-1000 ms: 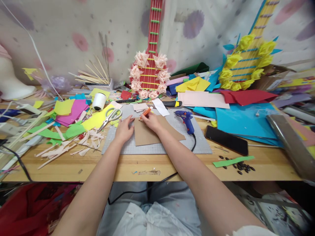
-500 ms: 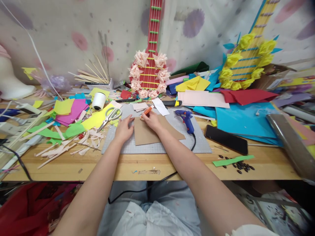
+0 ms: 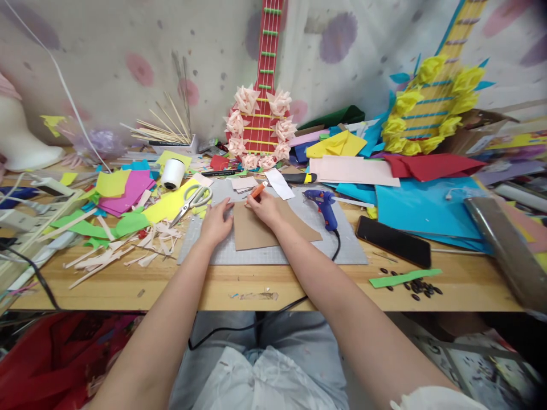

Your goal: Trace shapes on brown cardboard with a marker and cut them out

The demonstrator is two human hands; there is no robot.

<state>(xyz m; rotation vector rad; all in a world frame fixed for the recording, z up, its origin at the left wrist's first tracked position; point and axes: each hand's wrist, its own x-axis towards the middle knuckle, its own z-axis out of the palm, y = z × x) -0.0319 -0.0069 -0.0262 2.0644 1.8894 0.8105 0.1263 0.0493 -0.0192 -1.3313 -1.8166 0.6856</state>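
My right hand [image 3: 265,208] is closed around an orange pen [image 3: 258,190], its lower end hidden by the fingers, over the upper left part of a brown cardboard piece [image 3: 256,233]. The cardboard has a curved right side and lies on a grey cutting mat [image 3: 217,252]. At its left edge my left hand [image 3: 217,221] rests with the fingers apart, holding nothing. Small pale paper pieces [image 3: 243,184] and a white paper strip [image 3: 280,184] lie just beyond the hands. Grey-handled scissors [image 3: 193,200] sit left of my left hand.
A blue glue gun [image 3: 323,208] stands on the mat's right side, its cord running off the front edge. Beyond are a black phone [image 3: 393,241], blue sheets [image 3: 427,208] and dark beads [image 3: 421,286]. Paper scraps [image 3: 102,256] litter the left. A red paper guitar [image 3: 261,128] leans behind.
The view has shifted very slightly. Both hands stay in nearly the same place, the right still gripping the orange pen over the cardboard.
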